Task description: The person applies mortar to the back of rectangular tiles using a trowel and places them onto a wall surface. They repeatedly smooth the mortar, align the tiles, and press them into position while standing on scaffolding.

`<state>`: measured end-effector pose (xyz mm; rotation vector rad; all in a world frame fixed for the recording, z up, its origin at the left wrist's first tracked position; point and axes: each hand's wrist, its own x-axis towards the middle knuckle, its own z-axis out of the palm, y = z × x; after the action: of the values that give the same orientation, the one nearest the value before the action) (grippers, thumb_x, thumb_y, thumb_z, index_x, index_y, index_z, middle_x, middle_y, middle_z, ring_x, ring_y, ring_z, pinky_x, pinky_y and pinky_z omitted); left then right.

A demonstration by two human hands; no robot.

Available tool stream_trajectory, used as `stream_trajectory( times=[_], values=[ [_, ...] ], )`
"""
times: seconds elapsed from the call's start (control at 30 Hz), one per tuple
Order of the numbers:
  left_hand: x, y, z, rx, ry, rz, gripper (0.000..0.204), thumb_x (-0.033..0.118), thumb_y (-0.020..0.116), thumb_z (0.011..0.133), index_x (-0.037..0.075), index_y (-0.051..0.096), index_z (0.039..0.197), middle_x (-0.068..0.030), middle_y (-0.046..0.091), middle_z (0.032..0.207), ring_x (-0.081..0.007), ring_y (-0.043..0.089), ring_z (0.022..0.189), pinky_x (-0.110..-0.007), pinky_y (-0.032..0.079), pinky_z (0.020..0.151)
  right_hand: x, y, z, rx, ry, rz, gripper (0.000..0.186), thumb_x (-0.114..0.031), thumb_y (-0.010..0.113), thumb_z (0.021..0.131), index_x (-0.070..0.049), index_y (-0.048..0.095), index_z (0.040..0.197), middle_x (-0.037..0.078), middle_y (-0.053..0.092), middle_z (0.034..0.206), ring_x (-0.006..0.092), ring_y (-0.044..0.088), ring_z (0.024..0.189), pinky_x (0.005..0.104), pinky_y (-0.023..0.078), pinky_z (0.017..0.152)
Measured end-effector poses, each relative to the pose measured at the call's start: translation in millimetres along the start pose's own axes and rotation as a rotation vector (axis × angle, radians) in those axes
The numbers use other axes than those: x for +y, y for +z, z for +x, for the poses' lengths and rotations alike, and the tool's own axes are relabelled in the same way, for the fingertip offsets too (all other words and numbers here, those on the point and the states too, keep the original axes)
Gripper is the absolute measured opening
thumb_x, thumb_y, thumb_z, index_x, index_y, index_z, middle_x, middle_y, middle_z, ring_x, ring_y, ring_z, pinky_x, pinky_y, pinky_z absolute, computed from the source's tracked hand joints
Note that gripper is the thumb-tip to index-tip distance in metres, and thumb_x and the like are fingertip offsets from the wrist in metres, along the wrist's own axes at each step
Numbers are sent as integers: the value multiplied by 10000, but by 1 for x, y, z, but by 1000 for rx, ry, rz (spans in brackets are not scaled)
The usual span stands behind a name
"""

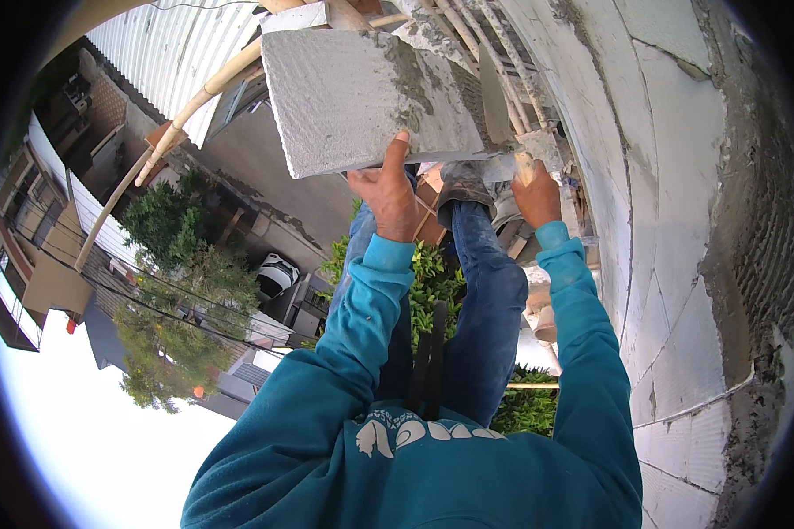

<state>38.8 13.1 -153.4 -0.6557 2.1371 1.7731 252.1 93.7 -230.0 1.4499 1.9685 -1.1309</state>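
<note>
My left hand [384,189] grips a pale grey rectangular block [344,101] from below, thumb on its face, holding it high in the middle of the view. Dark wet mortar [406,75] is smeared down the block's right part. My right hand [538,194] is closed on the pale handle of a trowel [525,166] just right of the block's lower corner; how the trowel's blade meets the block is hard to make out. My jeans-clad legs [476,300] show below and between my arms.
A wall of white blocks [662,220] with rough mortar curves along the right. Bamboo poles [203,97] run at the upper left and behind the block [512,62]. Far below lie a corrugated roof [141,62], trees [176,344], a white car [276,275] and wires.
</note>
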Motion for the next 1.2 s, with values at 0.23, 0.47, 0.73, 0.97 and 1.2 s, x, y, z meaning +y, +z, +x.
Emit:
stream_trajectory(
  times=[0.23, 0.47, 0.73, 0.97, 1.2],
  values=[
    [9, -34, -11, 23, -158, 81, 509, 21, 766, 683, -40, 447, 1075, -139, 542, 1078, -219, 569, 971, -356, 475, 841, -25, 104, -6, -26, 779, 1528, 465, -338, 645, 853, -5, 449, 1112, 188, 558, 1040, 341, 622, 829, 502, 576, 714],
    [33, -47, -10, -148, -176, 164, 557, 8, 707, 735, -1, 413, 1207, -132, 541, 1116, -243, 571, 1040, -377, 521, 827, -71, 144, -5, 99, 844, 2104, 715, -395, 615, 873, -96, 217, 1386, 193, 305, 1313, 405, 384, 1213, 596, 443, 959],
    [44, -80, -16, -291, -221, 252, 406, 34, 732, 719, -6, 578, 1092, -114, 601, 1066, -234, 578, 971, -339, 464, 846, -95, 129, 11, 110, 826, 2003, 558, -478, 641, 815, -123, 416, 1182, 104, 476, 1075, 258, 506, 835, 426, 441, 659],
    [32, -91, 4, -460, -112, 678, 328, 75, 735, 726, 3, 620, 1024, -74, 619, 1002, -191, 577, 915, -310, 455, 795, -77, 169, 51, -33, 853, 2057, 519, -474, 625, 826, -88, 443, 1122, 120, 517, 1043, 243, 507, 783, 425, 440, 669],
    [29, -102, -5, -531, -198, 710, 369, 161, 750, 759, 11, 632, 1076, -88, 653, 1016, -184, 592, 938, -324, 457, 837, -65, 157, 24, -67, 810, 1961, 563, -423, 619, 853, -81, 421, 1254, 148, 529, 1182, 297, 559, 967, 467, 485, 816]
  ],
)
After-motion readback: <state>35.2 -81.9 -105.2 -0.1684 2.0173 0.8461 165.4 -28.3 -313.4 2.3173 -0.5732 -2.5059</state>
